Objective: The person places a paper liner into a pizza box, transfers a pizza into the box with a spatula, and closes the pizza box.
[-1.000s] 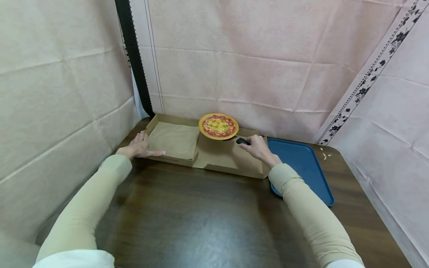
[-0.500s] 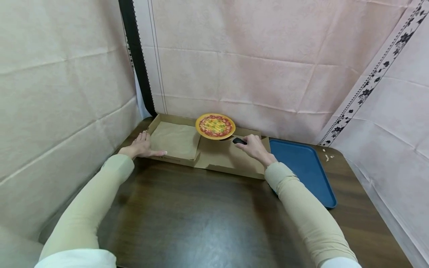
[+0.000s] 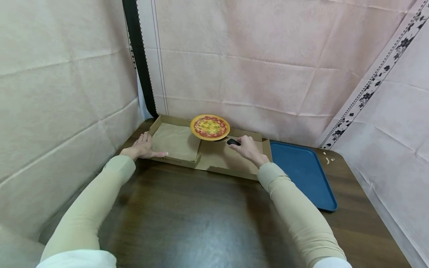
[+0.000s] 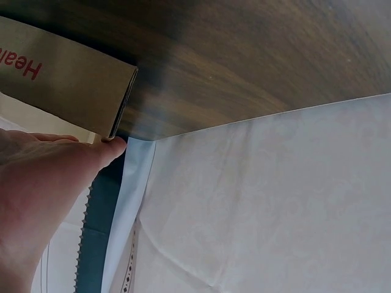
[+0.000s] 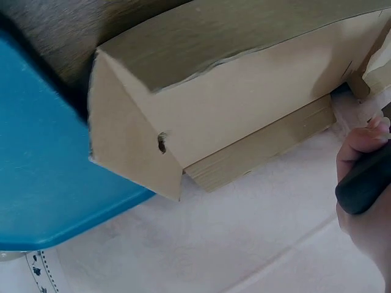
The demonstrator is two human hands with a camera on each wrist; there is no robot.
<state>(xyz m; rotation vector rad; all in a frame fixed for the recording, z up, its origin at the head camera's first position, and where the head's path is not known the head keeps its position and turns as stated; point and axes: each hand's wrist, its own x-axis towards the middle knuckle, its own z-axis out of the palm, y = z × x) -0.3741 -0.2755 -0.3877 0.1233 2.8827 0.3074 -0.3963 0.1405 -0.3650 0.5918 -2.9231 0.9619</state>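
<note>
A round pizza (image 3: 210, 127) with a yellow rim is held up over the middle of an open cardboard pizza box (image 3: 231, 160). Beneath it is a spatula, whose blade is mostly hidden. My right hand (image 3: 249, 150) grips the spatula's black handle (image 3: 233, 142), which also shows in the right wrist view as a dark handle (image 5: 366, 177). My left hand (image 3: 142, 147) rests on the box's near left corner, fingers straight and thumb stretched along the front wall. In the left wrist view, the left hand (image 4: 55, 171) touches the box's printed wall (image 4: 67, 73).
Brown paper (image 3: 177, 139) lines the box's left half; the lid lies folded out to the right. Beside the lid lies a blue tray (image 3: 301, 173). Small pale scraps (image 3: 327, 160) lie on the dark wooden table (image 3: 187, 216). Cloth curtains (image 3: 234, 59) stand behind and on both sides.
My right hand has moved left with the spatula and pizza, bringing the pizza closer to the paper-lined half. My left hand stays at the box corner.
</note>
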